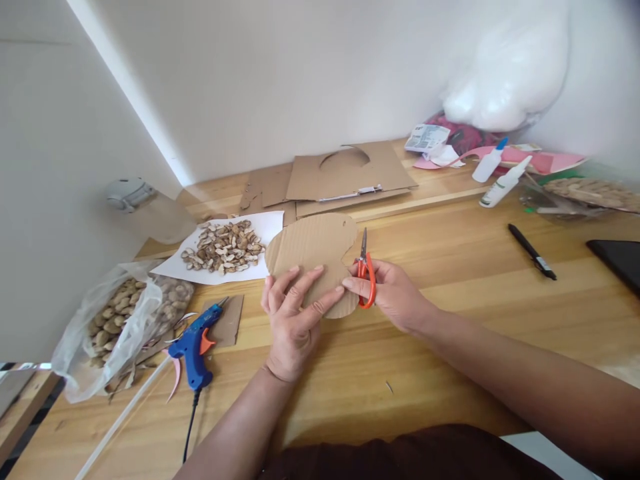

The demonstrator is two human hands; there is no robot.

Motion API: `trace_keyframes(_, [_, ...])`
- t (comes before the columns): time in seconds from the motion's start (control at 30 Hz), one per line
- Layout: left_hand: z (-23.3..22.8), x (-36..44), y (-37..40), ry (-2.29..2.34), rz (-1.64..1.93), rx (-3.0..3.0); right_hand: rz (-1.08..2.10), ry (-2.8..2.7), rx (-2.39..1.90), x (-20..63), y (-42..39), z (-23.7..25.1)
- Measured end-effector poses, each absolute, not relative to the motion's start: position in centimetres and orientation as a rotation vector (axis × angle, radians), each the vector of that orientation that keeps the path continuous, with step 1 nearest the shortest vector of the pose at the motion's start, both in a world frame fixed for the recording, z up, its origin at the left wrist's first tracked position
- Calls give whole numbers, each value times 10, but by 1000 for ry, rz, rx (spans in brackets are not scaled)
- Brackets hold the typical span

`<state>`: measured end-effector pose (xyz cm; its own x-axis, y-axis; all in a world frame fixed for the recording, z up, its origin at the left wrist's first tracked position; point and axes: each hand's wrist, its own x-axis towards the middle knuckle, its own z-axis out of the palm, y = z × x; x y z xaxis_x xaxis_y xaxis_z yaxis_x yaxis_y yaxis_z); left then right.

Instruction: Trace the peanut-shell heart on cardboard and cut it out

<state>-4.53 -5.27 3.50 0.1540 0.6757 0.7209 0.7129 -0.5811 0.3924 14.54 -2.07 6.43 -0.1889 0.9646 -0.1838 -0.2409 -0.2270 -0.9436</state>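
A heart-shaped piece of corrugated cardboard [310, 241] with a notch in its right edge is before me. My left hand [295, 313] grips it, fingers spread across its upper face; its thumb is not clearly visible. My right hand [393, 290] holds a small pair of scissors [369, 283] with orange handles, blades pointing away from me. The right thumb tip touches or nearly touches the cardboard's right edge. Whether the blades are fully closed is hard to see, but they look close together and lie beside the notch.
Peanut shells [227, 245] lie on white paper [173, 267]. A plastic bag of peanuts [113, 320] and a blue glue gun [193, 350] are at left. Behind lie cardboard sheets [305, 180]. Glue bottles [505, 183], a black pen [531, 251] and a dark flat object [617, 260] are at right.
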Motion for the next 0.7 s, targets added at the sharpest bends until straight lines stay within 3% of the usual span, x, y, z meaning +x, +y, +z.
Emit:
trace_keyframes(0.13, [38, -47, -49, -1587, -1696, -2300, 1489, -987, -1120, 149, -17, 66])
trace_keyframes(0.33, [35, -49, -40, -2094, -3036, -2086, 1429, -1084, -1125, 159, -10, 67])
trace_keyframes(0.4, [33, -47, -40, -2381, -3326, -1858, 1468, -1178, -1116, 157, -13, 65])
trace_keyframes(0.53, [33, -39, -44, -2491, -3547, -1362, 1562, -1328, -1084, 153, -19, 59])
trace_keyframes(0.7, [38, -40, -40, -2451, -3537, -1058, 1698, -1389, -971, 156, -19, 57])
